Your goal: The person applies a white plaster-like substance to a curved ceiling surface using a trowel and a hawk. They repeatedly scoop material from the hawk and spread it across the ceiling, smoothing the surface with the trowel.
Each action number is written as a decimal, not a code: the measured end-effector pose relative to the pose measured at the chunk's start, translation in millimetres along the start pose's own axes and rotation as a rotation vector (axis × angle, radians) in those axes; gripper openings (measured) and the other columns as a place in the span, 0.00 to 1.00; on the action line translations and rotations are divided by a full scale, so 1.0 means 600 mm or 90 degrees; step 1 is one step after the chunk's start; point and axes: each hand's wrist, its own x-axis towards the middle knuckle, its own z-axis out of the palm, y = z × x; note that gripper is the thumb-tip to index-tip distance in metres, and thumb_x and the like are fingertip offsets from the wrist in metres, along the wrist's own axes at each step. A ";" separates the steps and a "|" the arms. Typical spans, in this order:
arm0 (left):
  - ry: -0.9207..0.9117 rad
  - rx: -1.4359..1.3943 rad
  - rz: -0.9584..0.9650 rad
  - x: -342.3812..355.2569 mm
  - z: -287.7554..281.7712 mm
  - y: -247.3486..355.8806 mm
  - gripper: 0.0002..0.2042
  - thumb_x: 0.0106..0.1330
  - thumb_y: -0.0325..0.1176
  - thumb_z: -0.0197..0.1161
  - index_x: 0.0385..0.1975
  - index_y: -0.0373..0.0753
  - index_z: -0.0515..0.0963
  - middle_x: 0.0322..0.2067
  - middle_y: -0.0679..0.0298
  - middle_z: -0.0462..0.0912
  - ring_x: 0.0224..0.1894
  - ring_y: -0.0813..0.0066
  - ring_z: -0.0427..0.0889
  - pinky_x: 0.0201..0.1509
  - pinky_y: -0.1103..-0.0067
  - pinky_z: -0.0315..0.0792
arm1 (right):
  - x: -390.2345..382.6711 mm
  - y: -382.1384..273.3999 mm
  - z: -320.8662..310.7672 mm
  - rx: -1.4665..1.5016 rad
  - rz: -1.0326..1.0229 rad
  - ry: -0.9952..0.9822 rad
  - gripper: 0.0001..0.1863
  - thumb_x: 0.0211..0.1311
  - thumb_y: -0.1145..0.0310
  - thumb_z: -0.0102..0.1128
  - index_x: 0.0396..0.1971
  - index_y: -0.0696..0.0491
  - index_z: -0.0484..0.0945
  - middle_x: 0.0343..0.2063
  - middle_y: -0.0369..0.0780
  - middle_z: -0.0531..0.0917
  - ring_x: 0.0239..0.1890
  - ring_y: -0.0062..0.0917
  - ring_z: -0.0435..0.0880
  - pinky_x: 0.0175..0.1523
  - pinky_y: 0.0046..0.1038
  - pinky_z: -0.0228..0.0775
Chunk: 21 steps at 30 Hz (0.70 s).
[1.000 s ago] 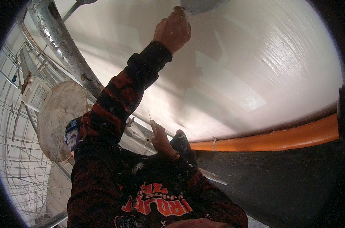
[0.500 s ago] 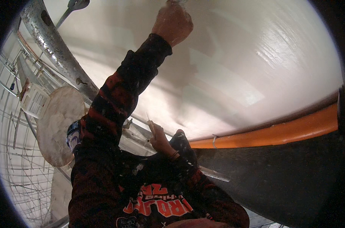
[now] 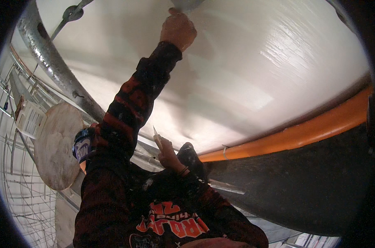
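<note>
My left hand [image 3: 178, 29] is raised at arm's length to a white, smooth wall [image 3: 237, 70]. Its fingers are closed on a putty knife whose grey blade [image 3: 188, 4] lies by the wall and runs out of the picture at the top. Lower down, close to my body, my right hand [image 3: 167, 155] is closed around the pale handle of a thin-bladed knife [image 3: 156, 136]. That blade points up and looks narrow from here; its full shape cannot be made out. Wet-looking streaks [image 3: 293, 45] shine on the wall to the right.
An orange tube [image 3: 295, 130] follows the wall's lower edge, beside a dark board [image 3: 286, 182]. At the left a worn metal scaffold pole [image 3: 57, 58] slants past. A round, stained board [image 3: 57, 144], a white container [image 3: 29, 119] and wire mesh [image 3: 26, 194] are further left.
My left hand sits a little lower and further left in view, and more of its blade shows. My right hand still holds its knife, slightly further left. The whole view has shifted somewhat.
</note>
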 end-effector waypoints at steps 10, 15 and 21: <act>0.073 0.140 -0.164 -0.043 -0.043 -0.086 0.08 0.54 0.32 0.60 0.30 0.35 0.74 0.30 0.52 0.78 0.33 0.55 0.79 0.30 0.71 0.75 | 0.001 0.026 -0.003 -0.028 0.017 0.003 0.44 0.41 0.83 0.53 0.66 0.50 0.58 0.64 0.52 0.59 0.67 0.49 0.55 0.70 0.46 0.46; 0.179 -0.138 -0.271 -0.053 -0.069 -0.057 0.14 0.65 0.38 0.56 0.38 0.30 0.70 0.30 0.48 0.78 0.30 0.50 0.79 0.32 0.65 0.74 | 0.012 0.030 -0.009 -0.021 -0.028 0.043 0.43 0.39 0.85 0.49 0.65 0.57 0.58 0.61 0.53 0.64 0.64 0.48 0.60 0.69 0.41 0.50; 0.172 -0.422 -0.213 -0.066 -0.085 0.054 0.19 0.64 0.40 0.60 0.42 0.27 0.68 0.33 0.46 0.76 0.34 0.48 0.79 0.39 0.63 0.73 | 0.014 0.021 -0.007 0.029 -0.003 0.032 0.42 0.44 0.84 0.49 0.67 0.57 0.55 0.61 0.53 0.63 0.64 0.48 0.61 0.69 0.41 0.52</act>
